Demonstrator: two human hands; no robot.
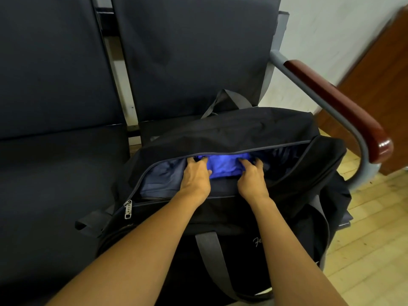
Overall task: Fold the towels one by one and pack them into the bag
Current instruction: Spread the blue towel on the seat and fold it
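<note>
A large black duffel bag (231,133) lies on the right seat with its top zip open. Inside the opening sits a folded bright blue towel (225,165), partly hidden by the bag's far flap. My left hand (195,176) reaches into the opening and grips the towel's left side with curled fingers. My right hand (251,175) grips the towel's right side the same way. The bag's grey lining shows on both sides of the towel.
The bag sits on a row of dark padded seats (55,173). A grey metal armrest with a red-brown wooden top (337,107) curves along the right of the bag. Zip pulls (128,208) hang at the bag's left end. Pale tiled floor (364,250) lies at the right.
</note>
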